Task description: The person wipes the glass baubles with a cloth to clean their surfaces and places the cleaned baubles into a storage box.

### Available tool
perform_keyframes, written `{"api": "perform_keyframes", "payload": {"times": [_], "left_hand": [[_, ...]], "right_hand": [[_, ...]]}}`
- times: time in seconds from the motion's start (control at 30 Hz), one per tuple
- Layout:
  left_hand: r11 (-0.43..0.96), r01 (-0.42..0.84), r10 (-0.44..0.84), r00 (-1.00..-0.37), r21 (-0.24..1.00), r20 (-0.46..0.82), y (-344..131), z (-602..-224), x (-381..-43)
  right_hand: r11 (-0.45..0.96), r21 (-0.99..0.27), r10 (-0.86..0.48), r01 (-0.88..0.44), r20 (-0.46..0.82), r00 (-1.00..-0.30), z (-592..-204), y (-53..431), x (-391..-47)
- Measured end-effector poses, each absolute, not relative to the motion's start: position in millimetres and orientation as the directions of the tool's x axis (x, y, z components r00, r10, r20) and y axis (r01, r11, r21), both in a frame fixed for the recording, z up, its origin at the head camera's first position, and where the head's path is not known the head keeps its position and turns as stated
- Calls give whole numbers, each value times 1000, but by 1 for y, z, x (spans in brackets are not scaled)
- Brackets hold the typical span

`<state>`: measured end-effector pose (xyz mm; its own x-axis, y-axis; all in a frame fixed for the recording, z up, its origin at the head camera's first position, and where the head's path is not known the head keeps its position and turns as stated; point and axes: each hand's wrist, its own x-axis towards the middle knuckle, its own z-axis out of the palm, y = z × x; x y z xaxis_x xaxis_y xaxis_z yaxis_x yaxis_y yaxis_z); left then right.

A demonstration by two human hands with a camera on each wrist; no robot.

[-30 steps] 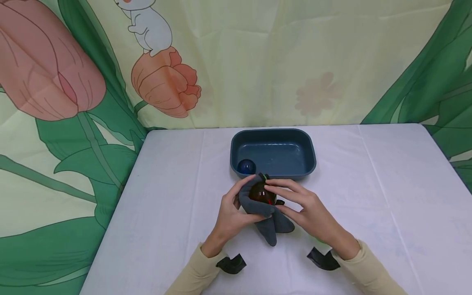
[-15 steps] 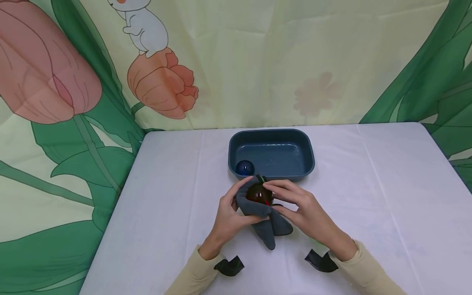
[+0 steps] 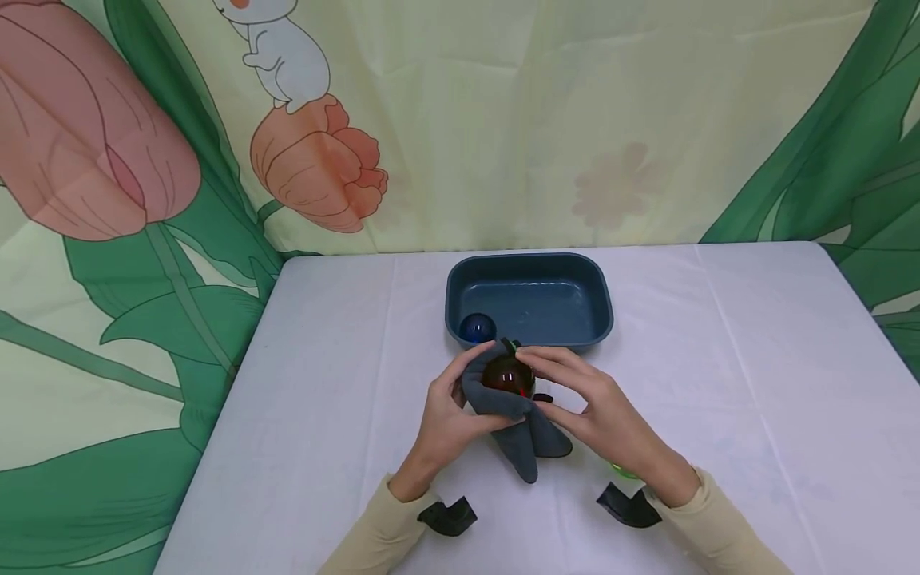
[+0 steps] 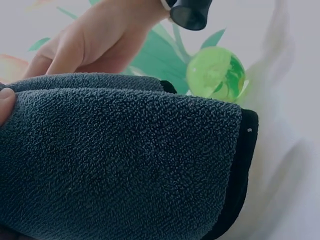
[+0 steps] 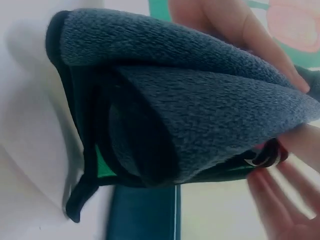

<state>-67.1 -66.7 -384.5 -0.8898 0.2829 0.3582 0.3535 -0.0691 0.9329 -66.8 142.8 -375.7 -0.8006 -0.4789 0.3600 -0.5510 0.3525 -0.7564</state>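
A dark red translucent ball (image 3: 506, 374) sits in a folded grey-blue cloth (image 3: 517, 455) with a black edge, held over the table in front of the bin. My left hand (image 3: 447, 415) grips the cloth from the left, thumb at the near side and fingers at the far side. From the right, my right hand (image 3: 600, 403) pinches the ball, its fingertips on the ball and its thumb at the cloth's edge. In the left wrist view the cloth's fuzzy face (image 4: 120, 155) fills most of the frame. Only a sliver of the ball (image 5: 260, 146) shows in the right wrist view.
A dark blue bin (image 3: 553, 307) stands just beyond my hands, with a blue ball (image 3: 477, 327) in its near left corner. Partly hidden under my right wrist, a light green translucent ball (image 4: 215, 74) lies on the white table (image 3: 733, 383).
My hands, the cloth and the red ball stay nearly in place. The right fingers shift slightly on the ball. The whole view has drifted a little.
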Motion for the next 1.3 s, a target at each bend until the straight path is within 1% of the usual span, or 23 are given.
{"api": "perform_keyframes", "payload": {"times": [0.17,0.4,0.5,0.67,0.77,0.87,1.03,1.1,1.17,1.3], "left_hand": [[-81,345,286,-891,935,353,-67,-385,-66],[-69,361,303,-881,930,365,-66,-384,-64],[-67,360,304,-881,931,362,-66,-384,-64],[-70,358,304,-881,931,362,-66,-384,-63],[-69,358,303,-882,931,362,-65,-385,-63],[-67,359,301,-883,931,362,-65,-386,-63],[-61,364,304,-880,929,365,-64,-386,-63],[-58,366,307,-879,929,366,-64,-386,-63],[-51,370,303,-879,927,368,-64,-386,-63],[-45,369,283,-887,928,366,-64,-385,-64]], "right_hand": [[352,-678,-522,-645,431,-737,-376,143,-66],[329,-568,-523,-755,556,-646,-377,142,-66],[338,-533,-532,-776,572,-624,-378,142,-67],[363,-552,-544,-751,528,-652,-379,144,-65],[388,-587,-533,-711,486,-692,-378,144,-64],[374,-673,-506,-638,428,-749,-378,144,-63],[292,-829,-464,-476,312,-829,-379,143,-63],[276,-855,-456,-439,285,-843,-379,143,-63],[275,-861,-455,-429,276,-847,-379,143,-63],[297,-841,-459,-452,289,-840,-378,144,-63]]}}
